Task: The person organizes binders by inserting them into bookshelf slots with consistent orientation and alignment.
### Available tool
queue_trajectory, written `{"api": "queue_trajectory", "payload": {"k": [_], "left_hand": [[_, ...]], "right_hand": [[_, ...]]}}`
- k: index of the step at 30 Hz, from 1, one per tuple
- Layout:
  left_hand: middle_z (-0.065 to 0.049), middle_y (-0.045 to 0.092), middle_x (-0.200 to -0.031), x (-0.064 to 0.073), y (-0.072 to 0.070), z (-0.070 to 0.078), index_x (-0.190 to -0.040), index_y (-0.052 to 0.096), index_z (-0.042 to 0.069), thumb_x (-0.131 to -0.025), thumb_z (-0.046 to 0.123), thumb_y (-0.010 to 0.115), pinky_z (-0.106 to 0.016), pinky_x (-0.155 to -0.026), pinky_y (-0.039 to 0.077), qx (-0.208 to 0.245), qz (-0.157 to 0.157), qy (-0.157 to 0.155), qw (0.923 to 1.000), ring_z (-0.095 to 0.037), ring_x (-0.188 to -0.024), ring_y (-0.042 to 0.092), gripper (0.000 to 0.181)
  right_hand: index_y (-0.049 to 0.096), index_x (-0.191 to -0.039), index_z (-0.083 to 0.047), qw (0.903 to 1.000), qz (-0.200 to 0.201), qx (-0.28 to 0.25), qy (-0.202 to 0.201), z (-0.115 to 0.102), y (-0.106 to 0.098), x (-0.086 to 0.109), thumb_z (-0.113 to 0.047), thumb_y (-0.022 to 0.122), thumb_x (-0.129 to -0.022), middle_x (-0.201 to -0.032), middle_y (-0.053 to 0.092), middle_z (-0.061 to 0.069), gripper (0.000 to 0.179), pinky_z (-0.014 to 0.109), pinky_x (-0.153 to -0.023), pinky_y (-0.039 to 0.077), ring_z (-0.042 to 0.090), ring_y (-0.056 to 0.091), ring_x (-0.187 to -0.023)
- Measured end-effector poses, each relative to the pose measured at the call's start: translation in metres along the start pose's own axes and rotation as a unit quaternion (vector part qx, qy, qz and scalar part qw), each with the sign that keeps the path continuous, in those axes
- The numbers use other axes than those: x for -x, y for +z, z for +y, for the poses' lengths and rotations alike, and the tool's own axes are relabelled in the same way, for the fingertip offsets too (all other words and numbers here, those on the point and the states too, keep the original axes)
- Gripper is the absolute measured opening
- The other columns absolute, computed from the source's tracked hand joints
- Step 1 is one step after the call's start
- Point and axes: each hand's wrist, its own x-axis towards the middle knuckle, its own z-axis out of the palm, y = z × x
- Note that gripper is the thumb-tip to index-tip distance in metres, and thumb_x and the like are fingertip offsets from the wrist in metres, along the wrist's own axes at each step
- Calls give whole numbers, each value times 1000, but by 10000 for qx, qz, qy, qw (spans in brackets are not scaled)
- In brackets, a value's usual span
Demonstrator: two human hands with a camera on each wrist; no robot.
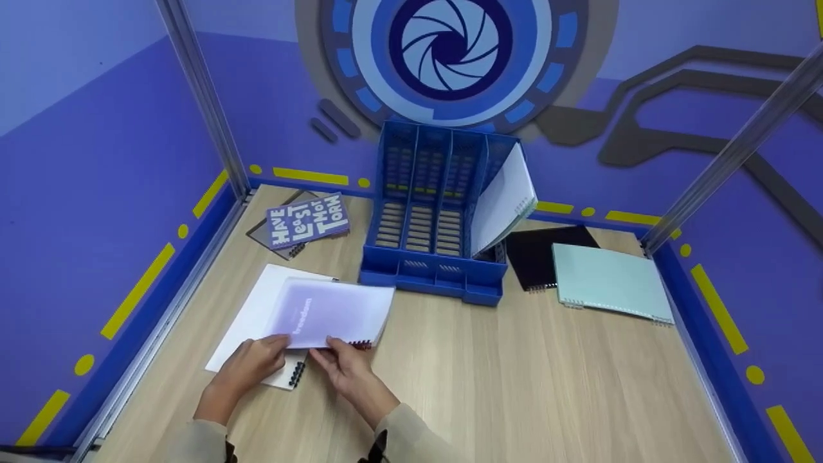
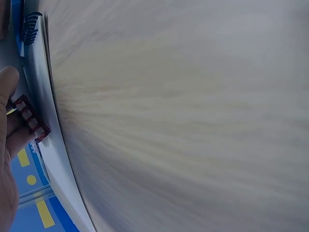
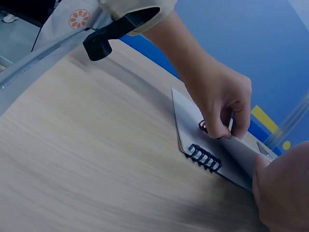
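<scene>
Both hands hold a purple spiral notebook (image 1: 334, 315), lettered "freedom", by its near edge, tilted above a white notebook (image 1: 247, 315). At its near left corner, my left hand (image 1: 254, 363) pinches it between thumb and fingers; the right wrist view shows this left hand (image 3: 219, 94) close by the dark red binding. Farther right along that edge, my right hand (image 1: 350, 372) grips with the thumb on top of the cover. Dark red binding rings (image 2: 31, 118) show in the left wrist view. Black rings (image 3: 205, 158) bind the white notebook, which lies on the table, partly covered.
A blue file organizer (image 1: 431, 270) stands at the back, a pale notebook (image 1: 505, 202) leaning in its rightmost slot. Right of it, a mint notebook (image 1: 611, 280) overlaps a black one (image 1: 530, 257). Back left, a lettered purple notebook (image 1: 308, 220) lies on a grey one (image 1: 259, 235).
</scene>
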Motion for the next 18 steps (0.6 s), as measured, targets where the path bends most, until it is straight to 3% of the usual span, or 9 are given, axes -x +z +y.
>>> {"api": "queue_trajectory", "payload": {"k": [6,12,18], "left_hand": [[-12,76,-94,-2,2,-1,-94,69,3,-70,-4,76,-32,-54,56,-19,222,173,9996,-25,-65,71,26],[-12,76,-97,-2,1,-2,-100,72,2,-70,-1,79,-33,-53,56,-192,348,236,9989,-26,-63,71,30],[-12,76,-100,1,-5,-1,-105,74,2,-74,1,78,-35,-60,59,-300,400,273,9984,-30,-79,75,32]], "right_hand": [[23,-146,23,9999,55,-79,-63,0,3,0,10,37,-102,-143,36,48,48,47,-105,46,53,42,-134],[22,-145,24,9997,3,-207,-109,0,5,2,9,35,-102,-142,37,48,47,44,-104,47,54,43,-133],[24,-142,26,9996,38,-188,-198,1,4,6,10,36,-102,-138,40,49,45,43,-100,50,54,45,-131]]}}
